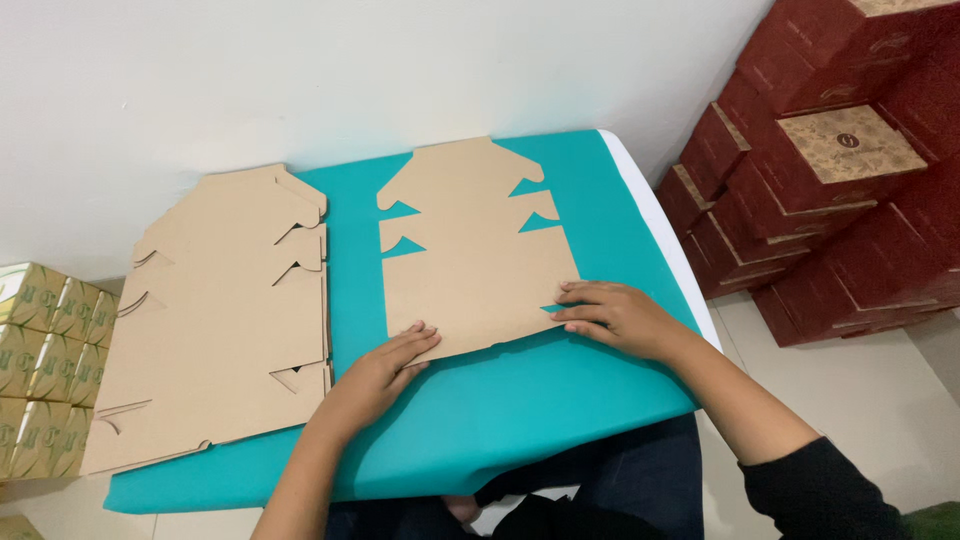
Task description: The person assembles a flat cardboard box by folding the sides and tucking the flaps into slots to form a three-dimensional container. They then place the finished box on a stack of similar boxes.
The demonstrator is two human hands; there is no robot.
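Observation:
A flat, die-cut brown cardboard blank (470, 255) lies on the teal table cover (500, 400) in the middle. My left hand (385, 365) presses flat on its near left corner, fingers together and stretched out. My right hand (612, 315) rests on its near right edge, fingertips curled onto the cardboard. Neither hand lifts the sheet. To the left, a stack of the same cardboard blanks (215, 320) lies flat, untouched.
Dark red boxes with tan tops (830, 170) are piled against the wall at the right. Gold-green boxes (40, 360) stand at the left edge. A white wall runs behind the table. My dark-clothed lap shows below the table's near edge.

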